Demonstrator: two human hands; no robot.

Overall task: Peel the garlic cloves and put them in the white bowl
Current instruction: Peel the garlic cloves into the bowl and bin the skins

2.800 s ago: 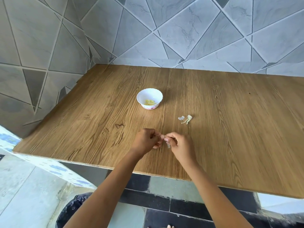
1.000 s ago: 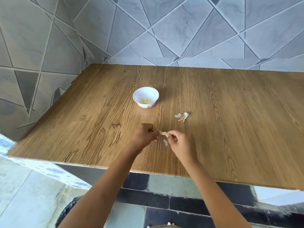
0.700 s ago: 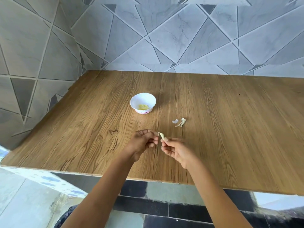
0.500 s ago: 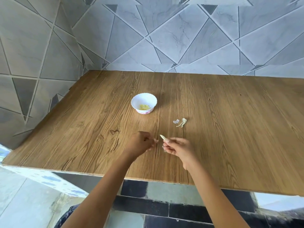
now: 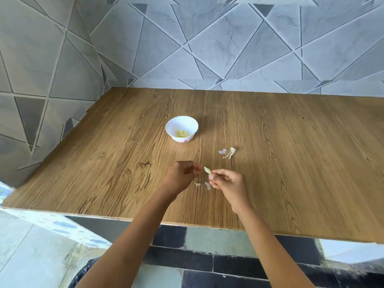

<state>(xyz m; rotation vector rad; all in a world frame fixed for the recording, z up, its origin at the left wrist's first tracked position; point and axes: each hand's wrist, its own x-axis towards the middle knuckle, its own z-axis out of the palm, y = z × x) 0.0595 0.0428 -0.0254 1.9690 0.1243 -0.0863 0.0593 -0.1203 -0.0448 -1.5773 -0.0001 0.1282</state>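
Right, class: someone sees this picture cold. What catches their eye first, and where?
The two hands meet near the front edge of the wooden table: the right hand pinches a pale garlic clove, the left hand curled beside it. Beyond them the white bowl stands alone, yellowish peeled pieces inside, with a small heap of skins to its right.

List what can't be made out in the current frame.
Head view only:
Left hand: curled fingers hide whether it pinches any skin.
Garlic clove in right hand: too small to tell if fully peeled; fingers cover its lower end.
Bowl: yellow pieces inside too small to count.
Table: right side cut off by the frame edge.
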